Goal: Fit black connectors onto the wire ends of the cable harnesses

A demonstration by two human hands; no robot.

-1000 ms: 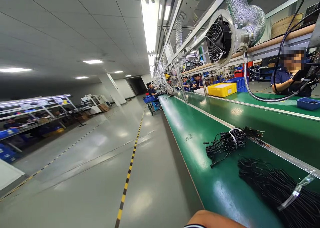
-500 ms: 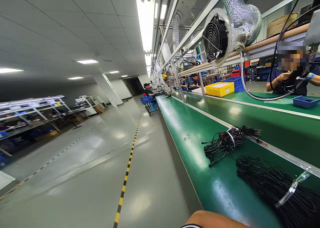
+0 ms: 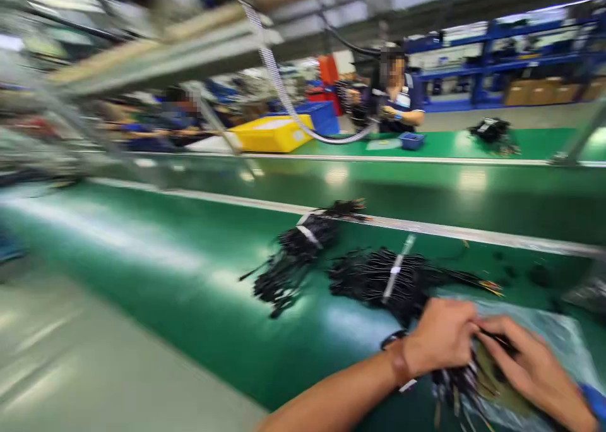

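My left hand [image 3: 442, 334], with a dark band at the wrist, is closed around black cables [image 3: 457, 381] whose thin ends hang below it. My right hand [image 3: 525, 356] meets it from the right, fingers pinched on the same dark cables. Under the hands lies a clear plastic bag [image 3: 558, 331]. Just beyond my left hand rests a large black cable bundle [image 3: 364, 277] bound with clear tape. Further left is a smaller black cable bundle [image 3: 303, 242] with a white tie.
Behind the green bench [image 3: 189, 255] runs a metal rail [image 3: 426, 228]. Across it are a yellow bin [image 3: 269, 134], a small blue tray [image 3: 411, 141], another cable bundle [image 3: 492, 132] and a person [image 3: 398, 97]. A flexible metal hose [image 3: 279, 84] hangs above.
The view has swung right, away from the aisle. Both my hands have come into view on the cables, where earlier only part of an arm showed.
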